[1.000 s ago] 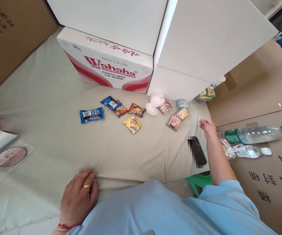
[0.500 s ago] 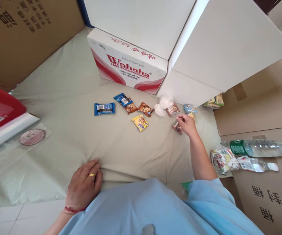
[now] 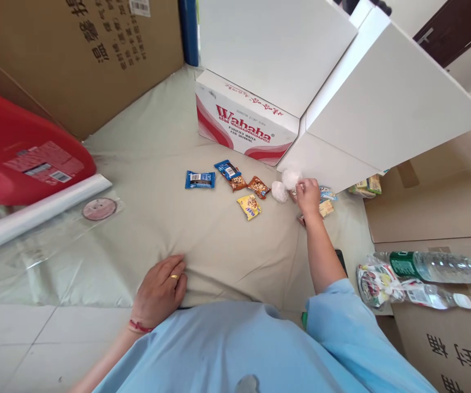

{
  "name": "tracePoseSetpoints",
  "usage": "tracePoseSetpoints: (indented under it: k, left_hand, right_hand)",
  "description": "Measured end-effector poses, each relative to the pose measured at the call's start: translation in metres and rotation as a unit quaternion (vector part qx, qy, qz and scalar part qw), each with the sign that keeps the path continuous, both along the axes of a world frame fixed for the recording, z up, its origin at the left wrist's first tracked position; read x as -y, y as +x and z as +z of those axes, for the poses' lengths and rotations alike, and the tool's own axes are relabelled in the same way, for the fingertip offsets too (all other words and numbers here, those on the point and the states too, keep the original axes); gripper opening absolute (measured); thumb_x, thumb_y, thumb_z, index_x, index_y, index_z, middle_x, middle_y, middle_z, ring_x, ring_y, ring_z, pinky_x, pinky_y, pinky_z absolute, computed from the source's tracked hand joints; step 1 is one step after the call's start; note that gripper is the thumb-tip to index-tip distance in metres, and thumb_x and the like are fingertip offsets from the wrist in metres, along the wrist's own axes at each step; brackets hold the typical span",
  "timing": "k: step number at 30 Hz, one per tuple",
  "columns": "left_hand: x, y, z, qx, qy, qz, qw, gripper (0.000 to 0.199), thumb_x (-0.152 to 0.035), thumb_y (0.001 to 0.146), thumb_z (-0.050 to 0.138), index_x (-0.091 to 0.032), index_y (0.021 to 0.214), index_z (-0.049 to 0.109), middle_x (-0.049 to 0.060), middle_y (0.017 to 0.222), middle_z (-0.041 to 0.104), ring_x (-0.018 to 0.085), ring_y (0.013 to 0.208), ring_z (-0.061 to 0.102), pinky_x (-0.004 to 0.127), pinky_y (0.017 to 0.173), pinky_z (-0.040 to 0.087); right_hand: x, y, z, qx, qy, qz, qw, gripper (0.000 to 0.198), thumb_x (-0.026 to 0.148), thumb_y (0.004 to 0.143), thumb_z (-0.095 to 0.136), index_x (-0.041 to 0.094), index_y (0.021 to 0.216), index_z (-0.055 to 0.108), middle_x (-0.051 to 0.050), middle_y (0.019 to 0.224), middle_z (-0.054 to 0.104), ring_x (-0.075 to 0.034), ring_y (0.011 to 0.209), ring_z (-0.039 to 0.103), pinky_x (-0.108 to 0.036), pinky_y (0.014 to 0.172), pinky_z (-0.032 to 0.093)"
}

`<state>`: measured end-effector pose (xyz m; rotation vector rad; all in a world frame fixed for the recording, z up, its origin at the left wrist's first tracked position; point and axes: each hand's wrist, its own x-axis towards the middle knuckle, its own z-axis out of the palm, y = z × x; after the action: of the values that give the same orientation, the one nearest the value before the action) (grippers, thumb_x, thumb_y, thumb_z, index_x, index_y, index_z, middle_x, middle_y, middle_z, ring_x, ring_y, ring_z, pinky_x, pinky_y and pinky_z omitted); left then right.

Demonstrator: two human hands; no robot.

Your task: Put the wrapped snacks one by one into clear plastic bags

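My left hand [image 3: 160, 289], with a gold ring and a red wrist string, lies on the beige cloth with its fingers stretched out, holding nothing. My right hand [image 3: 309, 197] is closed at a brown snack packet [image 3: 293, 195], which it mostly hides. Touching or close to its fingertips is a white crumpled plastic bag [image 3: 291, 178]. Another brown packet [image 3: 302, 219] shows under the wrist, beside a yellowish packet [image 3: 326, 208] and a light blue packet [image 3: 327, 194]. Leftward lie a yellow cookie packet [image 3: 249, 207], brown cookie packets [image 3: 258, 187] and blue packets [image 3: 200, 180].
A Wahaha water carton [image 3: 243, 128] and tall white boxes [image 3: 382, 93] stand behind the packets. At left are a red jug [image 3: 34, 158], a white roll [image 3: 42, 215] and a cardboard box [image 3: 137, 93]. Water bottles [image 3: 443, 267] lie at right by cardboard boxes.
My right hand has moved from the nearer brown packet to the one beside the white plastic bag. The view has shifted left. My left hand stays resting on the cloth.
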<state>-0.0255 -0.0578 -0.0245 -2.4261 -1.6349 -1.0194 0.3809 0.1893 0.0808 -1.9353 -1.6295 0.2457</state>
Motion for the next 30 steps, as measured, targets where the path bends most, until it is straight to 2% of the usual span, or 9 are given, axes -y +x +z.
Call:
tracePoseSetpoints:
  k: [3,6,8,10,12,15,20,25,30]
  left_hand:
    - [0.002,-0.001,0.004,0.070,-0.034,0.005,0.997,0.017,-0.016,0.092,0.060,-0.020,0.104,0.071,0.011,0.113,0.076,0.025,0.105,0.072,0.039,0.097,0.057]
    - [0.001,0.002,0.017,0.193,-0.132,0.046,0.971,0.017,-0.028,0.097,0.058,-0.022,0.103,0.072,0.008,0.108,0.077,0.024,0.100,0.073,0.038,0.094,0.057]
    - [-0.005,0.008,0.031,0.276,-0.230,0.068,0.931,0.025,-0.042,0.099,0.056,-0.023,0.101,0.072,0.006,0.099,0.076,0.024,0.093,0.072,0.038,0.087,0.058]
    - [-0.015,0.022,0.046,0.360,-0.342,0.052,0.866,0.038,-0.057,0.097,0.056,-0.023,0.100,0.071,0.006,0.095,0.074,0.024,0.088,0.071,0.038,0.080,0.058]
    - [-0.027,0.043,0.059,0.456,-0.450,0.000,0.768,0.052,-0.070,0.091,0.058,-0.021,0.107,0.067,0.008,0.103,0.073,0.025,0.089,0.072,0.038,0.075,0.060]
    - [-0.043,0.077,0.069,0.562,-0.529,-0.061,0.633,0.071,-0.076,0.078,0.072,-0.022,0.123,0.059,0.013,0.129,0.067,0.028,0.104,0.072,0.041,0.078,0.062]
    - [-0.057,0.104,0.064,0.598,-0.485,-0.035,0.637,0.063,-0.060,0.064,0.092,-0.020,0.105,0.065,0.003,0.093,0.073,0.020,0.087,0.069,0.034,0.082,0.057]
    - [-0.052,0.082,0.055,0.670,-0.454,0.044,0.586,0.049,-0.056,0.068,0.089,-0.018,0.089,0.068,0.006,0.091,0.076,0.021,0.083,0.072,0.035,0.081,0.056]
    - [-0.043,0.069,0.057,0.694,-0.448,0.054,0.560,0.045,-0.048,0.062,0.092,-0.017,0.086,0.071,0.006,0.094,0.074,0.021,0.087,0.070,0.035,0.082,0.056]
  right_hand:
    - [0.035,-0.008,0.007,-0.305,0.059,-0.011,0.950,0.021,0.041,0.086,0.068,0.023,0.094,0.059,0.001,0.085,0.061,-0.013,0.065,0.052,-0.024,0.058,0.045]
    - [0.086,-0.027,0.001,-0.582,0.029,-0.008,0.813,0.038,0.045,0.073,0.083,0.025,0.086,0.053,0.010,0.066,0.043,-0.007,0.048,0.033,-0.018,0.043,0.027]
    - [0.123,-0.047,-0.012,-0.661,-0.026,-0.011,0.750,0.041,0.040,0.067,0.088,0.025,0.086,0.055,0.012,0.061,0.038,-0.006,0.046,0.026,-0.017,0.041,0.023]
    - [0.156,-0.069,-0.026,-0.684,-0.095,-0.011,0.723,0.040,0.039,0.067,0.088,0.025,0.088,0.057,0.011,0.060,0.039,-0.005,0.045,0.025,-0.017,0.040,0.022]
    - [0.184,-0.090,-0.037,-0.664,-0.143,0.000,0.733,0.038,0.044,0.071,0.087,0.024,0.087,0.058,0.010,0.062,0.044,-0.006,0.046,0.029,-0.018,0.040,0.023]
    - [0.210,-0.111,-0.041,-0.560,-0.174,0.075,0.806,0.032,0.050,0.083,0.080,0.023,0.087,0.063,0.007,0.066,0.053,-0.008,0.051,0.039,-0.021,0.047,0.032]
    - [0.213,-0.112,-0.027,-0.420,-0.127,0.189,0.878,0.023,0.045,0.093,0.072,0.022,0.091,0.072,-0.002,0.091,0.068,-0.013,0.075,0.057,-0.026,0.068,0.046]
    - [0.191,-0.085,-0.019,-0.491,-0.122,0.105,0.856,0.030,0.050,0.087,0.077,0.023,0.090,0.066,0.005,0.066,0.056,-0.010,0.054,0.048,-0.023,0.051,0.039]
    - [0.159,-0.063,0.001,-0.556,-0.026,0.052,0.829,0.037,0.049,0.079,0.084,0.024,0.088,0.058,0.008,0.062,0.052,-0.008,0.051,0.046,-0.020,0.047,0.036]
